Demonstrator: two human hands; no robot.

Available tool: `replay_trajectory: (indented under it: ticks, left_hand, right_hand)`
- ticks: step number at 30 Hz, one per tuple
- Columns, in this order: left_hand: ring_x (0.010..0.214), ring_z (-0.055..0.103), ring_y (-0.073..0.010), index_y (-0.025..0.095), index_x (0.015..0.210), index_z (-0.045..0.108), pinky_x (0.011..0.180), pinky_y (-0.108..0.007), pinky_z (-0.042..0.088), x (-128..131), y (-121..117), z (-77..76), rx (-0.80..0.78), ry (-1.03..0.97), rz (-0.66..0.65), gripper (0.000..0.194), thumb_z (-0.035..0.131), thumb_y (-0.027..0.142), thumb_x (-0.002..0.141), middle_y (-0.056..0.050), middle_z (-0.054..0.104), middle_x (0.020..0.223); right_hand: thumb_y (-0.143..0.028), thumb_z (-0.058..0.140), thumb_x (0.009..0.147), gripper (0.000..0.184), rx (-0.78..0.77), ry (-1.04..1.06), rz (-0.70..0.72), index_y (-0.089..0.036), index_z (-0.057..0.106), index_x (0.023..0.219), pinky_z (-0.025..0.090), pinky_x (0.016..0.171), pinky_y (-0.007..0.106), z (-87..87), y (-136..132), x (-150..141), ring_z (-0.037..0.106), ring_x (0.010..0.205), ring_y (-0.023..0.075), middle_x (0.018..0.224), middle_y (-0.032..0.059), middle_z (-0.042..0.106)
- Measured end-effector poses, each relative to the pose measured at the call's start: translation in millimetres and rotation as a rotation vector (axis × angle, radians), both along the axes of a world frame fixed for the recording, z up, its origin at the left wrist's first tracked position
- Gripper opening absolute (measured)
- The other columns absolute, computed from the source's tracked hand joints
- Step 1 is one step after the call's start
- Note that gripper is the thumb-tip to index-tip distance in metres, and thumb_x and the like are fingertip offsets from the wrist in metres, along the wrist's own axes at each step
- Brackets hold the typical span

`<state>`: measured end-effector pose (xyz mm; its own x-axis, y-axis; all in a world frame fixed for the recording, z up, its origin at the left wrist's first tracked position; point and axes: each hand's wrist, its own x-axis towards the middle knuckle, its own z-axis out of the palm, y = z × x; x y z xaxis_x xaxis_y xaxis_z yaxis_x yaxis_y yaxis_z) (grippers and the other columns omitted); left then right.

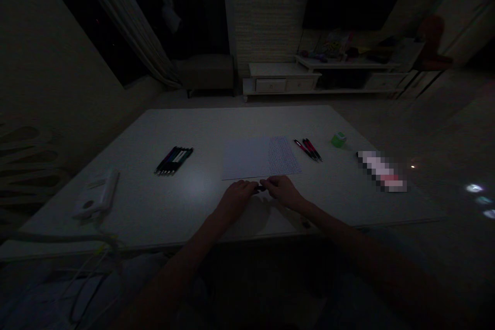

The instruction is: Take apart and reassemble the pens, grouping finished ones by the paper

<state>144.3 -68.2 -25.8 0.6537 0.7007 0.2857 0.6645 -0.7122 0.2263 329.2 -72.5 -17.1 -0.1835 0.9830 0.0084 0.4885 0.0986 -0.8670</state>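
Note:
The room is dim. My left hand and my right hand meet over the near middle of the white table, fingers curled. Between them they hold a small dark pen-like object, each hand gripping one end. Just beyond the hands lies a sheet of paper, its right part covered by a finely patterned area.
A row of dark pens lies at the left. Red and dark pens and a small green object lie at the right. A white device with cables sits at the left edge. A low white cabinet stands behind.

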Motion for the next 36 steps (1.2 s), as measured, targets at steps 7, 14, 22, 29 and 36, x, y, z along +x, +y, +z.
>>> replay_trajectory:
  ticks: [7, 14, 22, 29, 36]
  left_hand:
    - [0.087, 0.059, -0.0179, 0.018, 0.101, 0.053, 0.077, -0.030, 0.045, 0.8, 1.3, 1.7, -0.063, -0.058, 0.135, 0.016, 0.043, 0.023, 0.089, -0.006, 0.064, 0.093]
    - [0.092, 0.058, -0.0173, 0.018, 0.108, 0.051, 0.081, -0.031, 0.045, 1.5, -1.7, 1.4, -0.077, -0.082, 0.049, 0.021, 0.046, 0.020, 0.088, -0.006, 0.063, 0.100]
    - [0.094, 0.057, -0.0179, 0.019, 0.108, 0.050, 0.082, -0.032, 0.045, 1.1, -1.2, 1.4, -0.044, -0.103, 0.044, 0.021, 0.045, 0.024, 0.089, -0.007, 0.062, 0.101]
    - [0.089, 0.058, -0.0184, 0.017, 0.102, 0.051, 0.078, -0.032, 0.045, 0.4, -0.4, 1.0, -0.052, -0.080, 0.075, 0.016, 0.043, 0.023, 0.089, -0.007, 0.063, 0.095]
    - [0.088, 0.058, -0.0184, 0.018, 0.101, 0.052, 0.078, -0.032, 0.046, 0.9, -1.0, 3.3, -0.040, -0.074, 0.049, 0.015, 0.044, 0.024, 0.089, -0.007, 0.063, 0.093]
  right_hand:
    - [-0.045, 0.052, 0.079, 0.033, 0.041, 0.087, 0.114, -0.014, 0.064, 0.080, 0.039, 0.055, 0.022, 3.5, 0.5, 4.0, 0.053, 0.055, 0.0117, 0.061, 0.0012, 0.060]
    - [-0.053, 0.038, 0.084, 0.051, -0.135, 0.149, 0.151, -0.014, 0.055, 0.055, 0.032, 0.044, 0.021, 5.0, 0.3, 7.6, 0.042, 0.039, 0.0082, 0.040, -0.0021, 0.045]
    - [-0.053, 0.042, 0.082, 0.047, -0.059, 0.179, 0.120, -0.015, 0.053, 0.056, 0.035, 0.049, 0.021, 0.5, 1.8, 9.6, 0.046, 0.045, 0.0089, 0.047, -0.0010, 0.050]
    - [-0.053, 0.046, 0.080, 0.042, -0.066, 0.195, 0.126, -0.015, 0.054, 0.063, 0.035, 0.049, 0.021, 0.9, 1.2, 7.7, 0.047, 0.047, 0.0091, 0.052, -0.0016, 0.052]
    - [-0.056, 0.040, 0.082, 0.049, -0.119, 0.178, 0.118, -0.015, 0.052, 0.056, 0.033, 0.046, 0.022, 4.4, 0.5, 7.5, 0.044, 0.042, 0.0091, 0.044, -0.0018, 0.048]
